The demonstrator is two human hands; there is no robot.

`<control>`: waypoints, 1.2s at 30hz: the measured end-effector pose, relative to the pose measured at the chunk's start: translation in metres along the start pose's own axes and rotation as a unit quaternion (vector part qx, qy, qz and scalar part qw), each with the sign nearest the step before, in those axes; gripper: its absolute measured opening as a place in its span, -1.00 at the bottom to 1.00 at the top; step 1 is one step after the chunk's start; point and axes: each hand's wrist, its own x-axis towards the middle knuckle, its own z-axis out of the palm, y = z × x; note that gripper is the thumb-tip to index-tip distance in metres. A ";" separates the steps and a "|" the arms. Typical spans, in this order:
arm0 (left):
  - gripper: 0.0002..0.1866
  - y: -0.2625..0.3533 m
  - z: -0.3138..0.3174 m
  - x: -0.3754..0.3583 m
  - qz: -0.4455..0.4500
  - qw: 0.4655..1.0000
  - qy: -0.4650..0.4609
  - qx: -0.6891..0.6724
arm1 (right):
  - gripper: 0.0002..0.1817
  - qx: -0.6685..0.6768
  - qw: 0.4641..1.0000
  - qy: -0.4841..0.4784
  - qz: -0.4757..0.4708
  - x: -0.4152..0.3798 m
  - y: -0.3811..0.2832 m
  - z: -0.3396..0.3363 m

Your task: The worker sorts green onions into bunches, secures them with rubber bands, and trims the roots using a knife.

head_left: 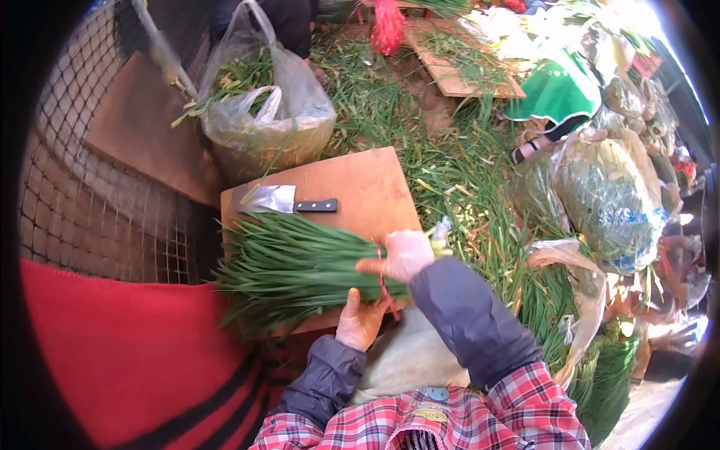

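A large bundle of long green leaves (300,259) lies across a wooden board (367,176), its leaf tips pointing left. A red tie (381,277) goes round it near the right end. My right hand (409,256) grips the bundle from above beside the tie, over the pale stem end. Lower down, my left hand (361,321) holds the bundle's near side, thumb up against the leaves and fingers partly hidden beneath. A cleaver (315,205) with a black handle lies flat on the board, just beyond the leaves.
Beyond the board stands a plastic bag (270,135) of trimmings. Loose leaves (457,180) cover the ground. To the right are stuffed clear bags (611,195) and more green leaves (611,382). A person in a green apron (559,86) is at upper right. Red cloth (112,337) hangs at lower left.
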 end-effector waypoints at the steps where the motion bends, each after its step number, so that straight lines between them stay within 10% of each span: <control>1: -0.35 0.003 0.010 -0.006 0.022 0.999 -0.004 0.035 | -0.02 0.025 0.994 0.099 -0.032 -0.018 0.002 0.008; 4: -0.32 0.028 0.066 -0.025 0.019 0.981 -0.098 0.169 | -0.05 0.102 0.930 0.330 -0.122 -0.062 -0.002 0.004; 8: -0.33 0.060 0.128 -0.029 0.242 0.903 -0.116 0.336 | 0.11 0.217 0.839 0.451 -0.214 -0.086 -0.019 -0.033; 12: -0.27 0.101 0.149 -0.013 0.250 0.817 -0.221 0.470 | 0.27 0.276 0.815 0.436 -0.265 -0.065 -0.023 -0.018; 14: -0.32 0.079 0.147 -0.005 0.234 0.831 -0.152 0.481 | 0.18 0.437 0.837 0.243 -0.221 -0.042 -0.011 0.014; 16: -0.28 0.078 0.052 0.041 0.229 0.782 -0.110 0.569 | 0.08 0.434 0.868 0.215 -0.114 -0.033 -0.001 0.048; 19: -0.24 0.071 0.053 0.029 0.154 0.798 -0.178 0.555 | -0.05 0.491 0.813 0.276 -0.149 -0.033 0.005 0.067; 21: -0.30 0.078 0.070 0.016 0.151 0.763 -0.206 0.593 | -0.03 0.707 0.666 0.152 -0.182 -0.041 0.000 0.072; 24: -0.45 0.120 0.055 0.029 -0.030 0.920 -0.128 0.369 | 0.01 0.566 0.778 0.218 -0.168 -0.004 0.020 0.109; 28: -0.53 0.104 0.008 0.061 0.094 0.908 0.027 0.408 | 0.03 0.579 0.788 0.158 -0.137 -0.053 -0.004 0.062; 36: -0.59 0.081 0.026 0.064 0.137 0.873 0.021 0.467 | -0.04 0.565 0.784 0.212 -0.147 -0.035 -0.013 0.064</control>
